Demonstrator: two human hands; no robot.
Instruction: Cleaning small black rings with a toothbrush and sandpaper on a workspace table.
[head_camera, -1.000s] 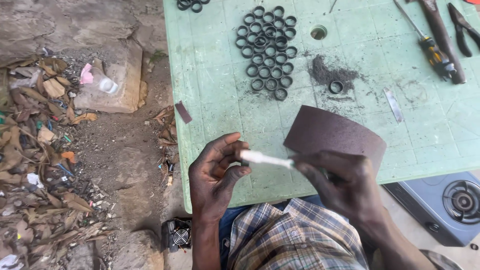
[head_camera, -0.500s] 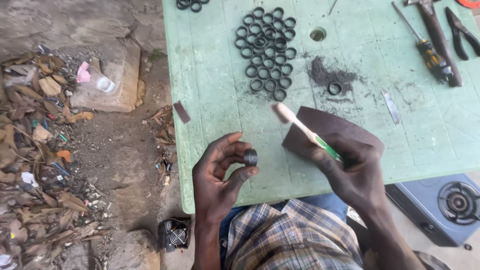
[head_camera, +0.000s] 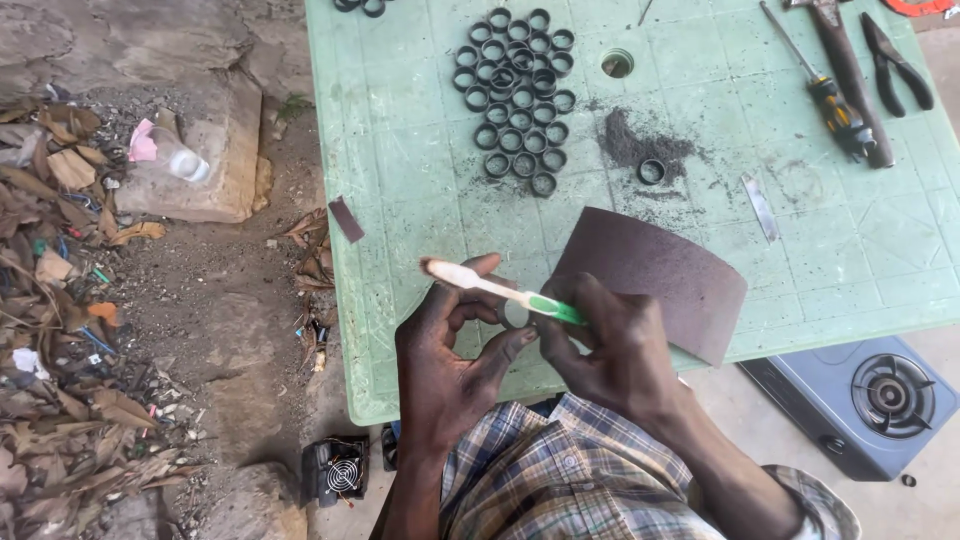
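My left hand pinches a small dark metal ring between thumb and fingers at the near edge of a green plastic table. My right hand holds a white and green toothbrush whose bristle end points left, lying across the left hand just above the ring. A curved sheet of brown sandpaper rests on the table right behind my right hand. A cluster of several similar dark rings lies farther back, and one single ring sits beside a patch of dark dust.
A screwdriver, pliers and a small blade lie at the table's right. A small gas stove sits on the ground at the lower right. Left of the table are a stone block, litter and dry leaves.
The toothbrush swung away to the right and upright half a second ago, baring the ring in my left hand, then came back across the left hand with its head pointing left.
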